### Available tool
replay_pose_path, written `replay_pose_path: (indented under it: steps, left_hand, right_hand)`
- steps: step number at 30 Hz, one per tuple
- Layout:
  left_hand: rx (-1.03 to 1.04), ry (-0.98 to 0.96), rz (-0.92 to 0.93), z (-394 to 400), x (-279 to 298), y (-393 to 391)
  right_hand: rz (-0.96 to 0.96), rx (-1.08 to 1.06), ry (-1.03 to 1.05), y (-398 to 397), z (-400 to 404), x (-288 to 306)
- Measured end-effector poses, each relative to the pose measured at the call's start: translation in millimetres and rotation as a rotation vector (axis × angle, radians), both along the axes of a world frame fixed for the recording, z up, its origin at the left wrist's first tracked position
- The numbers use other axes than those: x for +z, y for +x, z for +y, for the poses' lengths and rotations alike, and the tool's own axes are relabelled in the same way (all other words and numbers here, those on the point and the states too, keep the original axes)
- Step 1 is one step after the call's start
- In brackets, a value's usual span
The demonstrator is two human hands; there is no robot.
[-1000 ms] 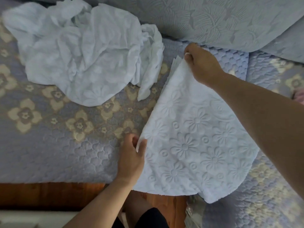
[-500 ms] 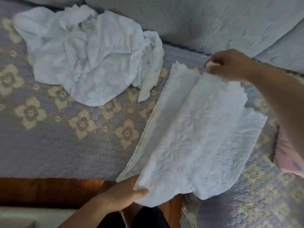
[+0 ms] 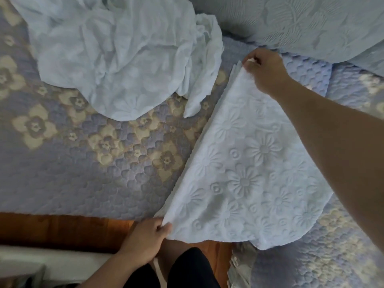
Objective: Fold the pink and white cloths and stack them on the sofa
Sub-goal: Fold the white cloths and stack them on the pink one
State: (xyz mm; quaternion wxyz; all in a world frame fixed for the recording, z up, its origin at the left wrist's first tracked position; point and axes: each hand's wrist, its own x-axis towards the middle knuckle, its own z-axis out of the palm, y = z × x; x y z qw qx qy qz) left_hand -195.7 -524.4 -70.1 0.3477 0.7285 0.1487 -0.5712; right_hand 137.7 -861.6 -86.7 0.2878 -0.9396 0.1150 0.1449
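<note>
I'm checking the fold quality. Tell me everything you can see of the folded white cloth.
The folded cloth is white, quilted-looking fabric embossed with daisies and rings. It lies flat in layers on the sofa cover, straight edge on the left, curved edge on the right, its near end overhanging the seat front. The left hand pinches its near corner, the right hand its far corner.
</note>
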Motion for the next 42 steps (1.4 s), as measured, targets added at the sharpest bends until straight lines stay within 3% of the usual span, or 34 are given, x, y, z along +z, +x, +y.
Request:
replay_pose_path:
  steps: [2,4,7,10,12,14,18,20,23,27,29,33,34,38,42]
  left_hand:
    - [-0.076,0.098,-0.003,-1.4,-5.5,-4.7]
    - [-0.156,0.200,-0.059,-6.1,-10.1,-5.5]
    - [-0.190,0.354,-0.246,-18.6,-2.2,-6.6]
    - [-0.126,0.435,-0.465,-29.8,11.5,-6.1]
    - [-0.090,0.427,-0.438,-33.5,13.3,-0.9]
    - [-0.067,0.421,-0.295,-30.7,4.9,1.1]
    - [-0.226,0.401,-0.124,-35.7,-3.0,-0.1]
    - [-0.102,0.320,-0.090,-48.9,18.7,4.8]
    - [0.297,0.108,0.092,-68.7,67.1,4.2]
    - [0.598,-0.077,0.128,-103.8,139.6,-1.4]
    - [0.689,-0.143,0.086,-122.6,170.2,5.2]
    - [0.688,-0.134,-0.020,-131.5,195.4,23.1]
    - [0.672,-0.097,-0.062,-128.0,197.1,25.4]
    - [0.562,0.174,-0.178,-109.5,194.1,15.8]
    - [0.811,0.169,0.061,-101.3,212.9,1.1]
  right_hand:
    - [0.001,0.044,-0.014,-1.5,7.4,-3.0]
    - [-0.001,0.078,-0.156,-2.9,15.3,-10.1]
    - [-0.114,-0.051,-0.363,-11.4,25.3,-15.0]
    - [-0.339,-0.247,-0.233,-68.8,34.6,4.2]
    - [-0.368,-0.317,-0.180,-145.3,34.1,22.8]
    - [-0.257,-0.508,-0.175,-234.9,25.1,43.0]
    - [0.349,-1.277,-0.160,-429.8,0.7,60.6]
    - [0.620,-1.438,-0.026,-495.7,-3.1,56.7]
    - [0.713,-1.730,0.510,-538.0,-3.6,38.1]
    - [0.470,-1.953,1.305,-533.5,-1.2,31.9]
    - [0.386,-1.937,1.382,-519.2,2.4,46.8]
    - [0.040,-2.063,1.809,-509.0,-12.4,55.1]
    - [-0.027,-2.055,1.698,-510.3,-15.3,61.1]
    - [0.067,-2.023,1.551,-523.4,-50.7,107.1]
    - [0.081,-1.851,1.386,-552.1,-74.2,163.0]
